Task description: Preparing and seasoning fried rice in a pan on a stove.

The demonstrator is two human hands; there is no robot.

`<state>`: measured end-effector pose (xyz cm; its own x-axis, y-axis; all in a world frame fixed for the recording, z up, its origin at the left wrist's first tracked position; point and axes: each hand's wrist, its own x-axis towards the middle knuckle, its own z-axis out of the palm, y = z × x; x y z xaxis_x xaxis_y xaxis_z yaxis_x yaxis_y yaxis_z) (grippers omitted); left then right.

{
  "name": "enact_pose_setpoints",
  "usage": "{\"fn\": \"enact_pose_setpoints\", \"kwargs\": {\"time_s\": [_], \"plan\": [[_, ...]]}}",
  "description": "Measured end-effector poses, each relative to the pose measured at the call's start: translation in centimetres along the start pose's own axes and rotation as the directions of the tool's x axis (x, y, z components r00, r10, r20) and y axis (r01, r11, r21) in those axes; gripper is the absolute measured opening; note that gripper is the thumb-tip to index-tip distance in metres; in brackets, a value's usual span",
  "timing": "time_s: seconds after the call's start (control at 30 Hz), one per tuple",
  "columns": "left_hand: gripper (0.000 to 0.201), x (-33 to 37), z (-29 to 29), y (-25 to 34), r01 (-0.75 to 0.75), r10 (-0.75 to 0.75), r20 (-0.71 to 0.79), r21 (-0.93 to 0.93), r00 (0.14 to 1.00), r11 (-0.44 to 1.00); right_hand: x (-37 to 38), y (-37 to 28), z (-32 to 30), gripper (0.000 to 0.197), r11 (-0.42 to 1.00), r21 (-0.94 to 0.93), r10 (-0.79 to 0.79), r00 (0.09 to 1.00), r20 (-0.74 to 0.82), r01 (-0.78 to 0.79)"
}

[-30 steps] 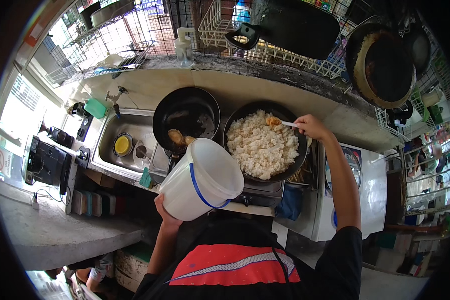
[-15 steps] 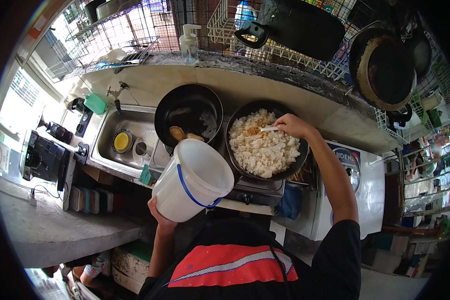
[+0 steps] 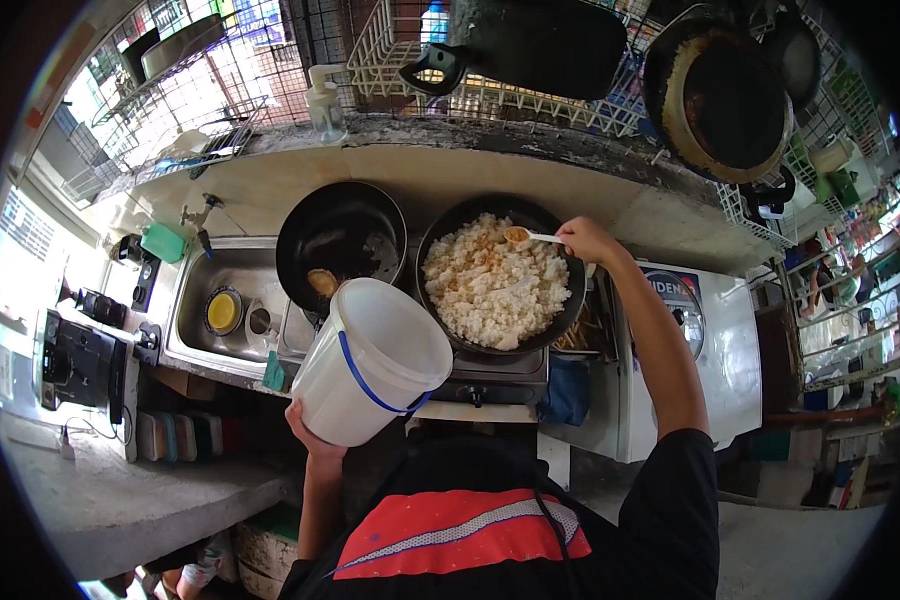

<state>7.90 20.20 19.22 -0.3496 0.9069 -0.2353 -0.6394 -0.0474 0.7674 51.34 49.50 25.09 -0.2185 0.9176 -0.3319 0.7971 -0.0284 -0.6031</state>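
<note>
While both hands are engaged at the stove, the scene reads as follows.

Right hand: closed in a grip on the handle of a white spoon; the arm is extended forward over the right rim of the pan.
Spoon: bowl loaded with a brownish-orange seasoning, held just above the far side of the rice, handle pointing right into the fingers.
Rice pan: wide dark pan on the right burner, filled with a heap of white rice; a light scatter of brownish seasoning shows on the top of the heap.
Left hand: cupped under the base of a white bucket, supporting it from below; fingers mostly hidden behind the bucket.
Bucket: tilted, open mouth facing up and right, blue wire handle hanging across its side; it is held in front of the stove edge, just left of the rice pan.
Second pan: dark, on the left burner, beside the rice pan, with a small brown item inside.
Sink: steel, left of the stove, holding a yellow round item.
Stove: front edge visible below the rice pan.
Hanging pans: dark cookware on a wire rack above the counter.
</note>
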Motion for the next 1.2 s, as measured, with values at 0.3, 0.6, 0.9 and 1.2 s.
{"fn": "enact_pose_setpoints", "kwargs": {"time_s": [0.3,0.6,0.9,1.2], "plan": [[0.068,1.2,-0.1,-0.9,0.05,-0.051,0.063,0.026,0.997,0.998,-6.2,5.6,-0.2,0.021,0.998,-0.042,0.053,0.998,0.029,-0.051],[0.07,3.1,0.3,-2.2,0.089,-0.091,0.058,0.038,0.994,0.995,-10.1,4.6,4.2,0.023,0.983,-0.116,-0.141,0.99,0.007,0.141],[0.07,3.8,1.4,-1.8,0.181,-0.172,0.102,-0.077,0.98,0.981,-9.6,0.5,9.9,0.021,0.973,-0.087,-0.227,0.962,-0.149,0.216],[0.069,4.6,0.6,-2.0,0.066,-0.065,0.075,-0.013,0.995,0.998,-11.4,3.6,6.7,0.021,0.959,-0.212,-0.237,0.943,-0.232,0.189]]}}
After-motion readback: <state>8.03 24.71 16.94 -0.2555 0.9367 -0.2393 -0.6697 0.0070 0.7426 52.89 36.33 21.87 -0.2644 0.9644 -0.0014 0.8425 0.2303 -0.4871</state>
